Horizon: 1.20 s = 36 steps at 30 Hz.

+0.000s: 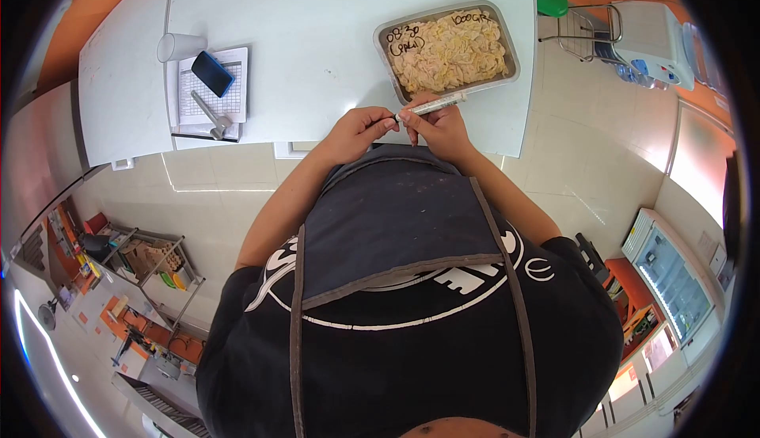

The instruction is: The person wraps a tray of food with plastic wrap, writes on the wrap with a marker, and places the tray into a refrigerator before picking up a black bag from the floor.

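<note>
Over on the left of the white desk point(317, 42) there's a clear plastic cup point(179, 46) next to a printed sheet point(212, 97), with a blue phone point(212, 74) lying on it and a metal tool point(212, 117), maybe a scraper. Water dispenser point(653, 42) top right.

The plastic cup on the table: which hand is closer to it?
Left. The left hand is on the plastic cup's side; the right hand, holding the marker, is farther away.

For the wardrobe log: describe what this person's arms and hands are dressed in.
Both forearms are bare, and the left hand and right hand wear no gloves; no rings or watch are discernible. Short black T-shirt sleeves with white printing end above the elbows. A dark grey apron with grey straps covers the chest.
</note>
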Motion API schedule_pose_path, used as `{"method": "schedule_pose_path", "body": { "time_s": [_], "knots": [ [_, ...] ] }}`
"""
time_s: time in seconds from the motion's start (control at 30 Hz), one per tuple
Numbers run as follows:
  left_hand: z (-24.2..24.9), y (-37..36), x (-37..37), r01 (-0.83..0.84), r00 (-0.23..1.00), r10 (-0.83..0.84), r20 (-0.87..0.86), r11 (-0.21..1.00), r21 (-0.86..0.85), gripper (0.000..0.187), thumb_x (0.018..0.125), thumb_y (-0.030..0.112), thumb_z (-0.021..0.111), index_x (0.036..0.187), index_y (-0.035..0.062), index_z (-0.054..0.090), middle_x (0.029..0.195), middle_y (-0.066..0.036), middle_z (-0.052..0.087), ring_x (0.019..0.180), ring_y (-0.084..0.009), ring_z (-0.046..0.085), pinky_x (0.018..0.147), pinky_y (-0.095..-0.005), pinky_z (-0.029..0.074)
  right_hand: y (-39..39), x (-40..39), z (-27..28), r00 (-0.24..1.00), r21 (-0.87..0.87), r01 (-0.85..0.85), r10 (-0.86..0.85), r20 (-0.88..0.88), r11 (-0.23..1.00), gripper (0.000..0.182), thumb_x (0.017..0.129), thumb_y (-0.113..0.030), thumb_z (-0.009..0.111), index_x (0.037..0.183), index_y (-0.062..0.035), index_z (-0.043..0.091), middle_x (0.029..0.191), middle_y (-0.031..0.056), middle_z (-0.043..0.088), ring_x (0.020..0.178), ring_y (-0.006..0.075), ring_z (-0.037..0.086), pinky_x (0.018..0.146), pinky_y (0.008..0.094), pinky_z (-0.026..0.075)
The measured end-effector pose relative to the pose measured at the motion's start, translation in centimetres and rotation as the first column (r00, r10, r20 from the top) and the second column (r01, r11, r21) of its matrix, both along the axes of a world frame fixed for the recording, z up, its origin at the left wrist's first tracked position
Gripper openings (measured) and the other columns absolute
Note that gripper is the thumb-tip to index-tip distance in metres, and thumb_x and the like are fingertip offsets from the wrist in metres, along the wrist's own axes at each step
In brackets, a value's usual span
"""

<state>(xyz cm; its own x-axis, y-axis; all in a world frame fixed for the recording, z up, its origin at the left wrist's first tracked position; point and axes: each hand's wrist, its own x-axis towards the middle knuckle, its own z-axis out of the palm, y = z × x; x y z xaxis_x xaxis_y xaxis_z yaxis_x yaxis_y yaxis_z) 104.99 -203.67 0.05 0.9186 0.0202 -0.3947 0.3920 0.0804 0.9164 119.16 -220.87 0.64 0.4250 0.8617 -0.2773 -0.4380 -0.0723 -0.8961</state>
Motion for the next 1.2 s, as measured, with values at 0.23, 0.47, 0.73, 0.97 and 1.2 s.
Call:
{"method": "schedule_pose_path", "body": {
  "time_s": [0.23,0.47,0.73,0.97,1.2],
  "knots": [
    [-4.7,0.3,3.4,-0.094,0.996,0.094,-0.006,0.995,-0.026,0.041,0.105,0.037,0.049,0.12,-0.0008,0.059,0.096,-0.005,0.061,0.089,-0.0132,0.057,0.083,-0.0291,0.048,-2.4,10.3,-6.7,0.699,-0.102,0.271,-0.123,0.704,0.957,0.023,0.096,-0.019,0.066,0.108,0.0007,0.07,0.088,0.0048,0.07,0.077,0.014,0.064,0.069,0.0285,0.051],
    [-14.4,1.4,8.3,-0.408,0.897,0.434,-0.086,0.886,0.218,0.062,0.102,0.054,0.048,0.117,-0.0061,0.053,0.097,-0.019,0.066,0.091,-0.0282,0.064,0.084,-0.0386,0.05,-7.5,25.9,-11.6,0.886,-0.351,0.454,-0.374,0.273,0.819,0.045,0.097,-0.033,0.066,0.119,0.0065,0.062,0.114,0.0092,0.069,0.103,0.0163,0.062,0.092,0.0303,0.047],
    [-9.7,0.7,6.8,-0.64,0.754,0.648,0.109,0.685,0.348,0.055,0.101,0.05,0.053,0.105,-0.0047,0.052,0.094,-0.02,0.063,0.088,-0.0273,0.062,0.083,-0.0394,0.049,-5.9,18.0,-7.5,0.953,-0.376,0.298,-0.292,0.075,0.877,0.054,0.097,-0.031,0.064,0.127,0.0126,0.057,0.124,0.018,0.064,0.114,0.0223,0.06,0.1,0.0334,0.045],
    [-6.8,3.9,-1.2,-0.904,0.428,0.892,-0.146,0.42,-0.083,0.066,0.097,0.045,0.064,0.132,-0.009,0.049,0.113,-0.018,0.066,0.104,-0.0223,0.065,0.091,-0.0323,0.052,-2.8,11.5,-6.7,0.978,-0.152,0.15,-0.169,-0.125,0.977,0.047,0.101,-0.026,0.061,0.13,0.0094,0.056,0.131,0.0119,0.062,0.123,0.0195,0.054,0.109,0.0339,0.036],
    [-7.8,5.1,-16.7,-0.86,0.422,0.839,-0.345,0.249,-0.446,0.06,0.099,0.042,0.06,0.14,-0.0001,0.049,0.131,-0.016,0.063,0.115,-0.0254,0.065,0.099,-0.0399,0.053,6.5,4.7,-8.4,0.945,-0.159,-0.313,0.289,-0.156,0.936,0.036,0.102,-0.023,0.059,0.126,0.0042,0.059,0.125,0.0089,0.064,0.118,0.0163,0.055,0.104,0.0331,0.04]
  ]
}}
